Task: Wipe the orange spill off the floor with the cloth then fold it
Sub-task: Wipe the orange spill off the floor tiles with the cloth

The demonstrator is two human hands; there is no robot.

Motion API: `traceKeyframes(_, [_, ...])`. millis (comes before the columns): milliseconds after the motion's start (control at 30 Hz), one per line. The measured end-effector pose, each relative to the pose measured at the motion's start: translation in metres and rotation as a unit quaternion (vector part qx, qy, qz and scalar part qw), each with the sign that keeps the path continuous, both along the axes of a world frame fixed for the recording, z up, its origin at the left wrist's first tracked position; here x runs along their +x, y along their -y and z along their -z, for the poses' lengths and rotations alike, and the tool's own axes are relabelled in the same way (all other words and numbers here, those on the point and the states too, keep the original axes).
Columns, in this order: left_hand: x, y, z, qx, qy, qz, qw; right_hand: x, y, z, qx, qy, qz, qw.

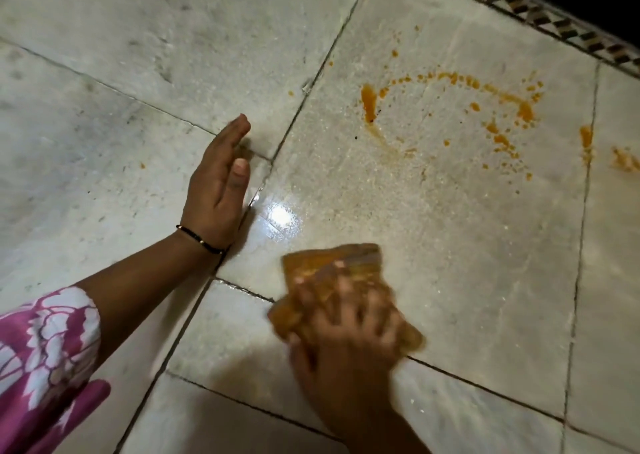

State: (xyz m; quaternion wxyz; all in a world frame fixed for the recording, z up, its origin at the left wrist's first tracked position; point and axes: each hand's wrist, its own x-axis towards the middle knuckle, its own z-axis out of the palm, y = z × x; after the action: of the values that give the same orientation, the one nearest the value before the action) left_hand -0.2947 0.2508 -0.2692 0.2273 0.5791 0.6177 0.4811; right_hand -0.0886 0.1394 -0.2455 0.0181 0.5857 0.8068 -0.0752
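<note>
You are looking down at a pale stone-tiled floor [450, 246] with dark grout lines running at a slant across the view. A glare spot [282, 215] shines on the tile between your hands. At the top right a patterned border strip [540, 14] of dark and light diamonds edges the floor, with darkness beyond it.

The orange spill [450, 107] lies on the large tile at upper right: a broken arc of drops and smears, with a thicker streak at its left end and more blotches trailing toward the right edge of the view. A few stray specks sit on neighbouring tiles.

The cloth [332, 266], stained orange-brown, lies flat on the floor at lower centre, well apart from the spill. Its long axis runs roughly from lower right to upper left, the free end pointing up and away from you.

Your right hand [349, 332] presses down on the cloth with fingers spread, blurred. Your left hand [218, 183] rests on the floor with its fingers straight and together, holding nothing, near a grout crossing. It wears a thin dark bracelet [201, 240] and a pink-and-white sleeve [45, 356].
</note>
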Motion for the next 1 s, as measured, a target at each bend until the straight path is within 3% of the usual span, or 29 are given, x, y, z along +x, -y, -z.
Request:
traceKeyframes(167, [-0.003,0.000,0.004,-0.012,-0.018,-0.006,1.000,-0.047,-0.110,0.006,-0.025,-0.019,-0.122,0.992])
traceKeyframes(267, [-0.001,-0.001,0.004,-0.055,-0.133,0.029,0.989,-0.029,-0.192,0.005,-0.049,0.000,-0.080,0.996])
traceKeyframes(333, [0.003,0.000,0.005,-0.095,-0.281,0.083,0.951,0.007,-0.219,0.004,-0.042,0.009,-0.001,0.999])
traceKeyframes(400, [0.010,0.001,0.005,-0.120,-0.415,0.129,0.893,0.053,-0.209,0.001,-0.026,0.017,0.067,0.997])
traceKeyframes(467, [0.013,0.002,0.006,-0.138,-0.470,0.150,0.859,0.090,-0.168,-0.001,0.006,0.020,0.128,0.992])
traceKeyframes(567, [0.013,0.000,0.007,-0.146,-0.471,0.147,0.858,0.091,-0.080,0.001,-0.012,0.040,0.195,0.980])
traceKeyframes(667, [0.013,0.000,0.007,-0.150,-0.473,0.146,0.856,0.048,-0.039,0.005,-0.020,0.041,0.120,0.992])
traceKeyframes(833, [0.013,-0.001,0.006,-0.155,-0.479,0.153,0.851,0.030,-0.132,0.003,-0.010,0.032,-0.043,0.999])
traceKeyframes(900, [0.013,-0.001,0.006,-0.158,-0.477,0.153,0.851,0.048,-0.176,0.001,-0.009,0.054,-0.030,0.998])
traceKeyframes(1000, [0.013,-0.001,0.006,-0.158,-0.472,0.152,0.854,0.092,-0.196,-0.002,0.004,0.068,0.067,0.995])
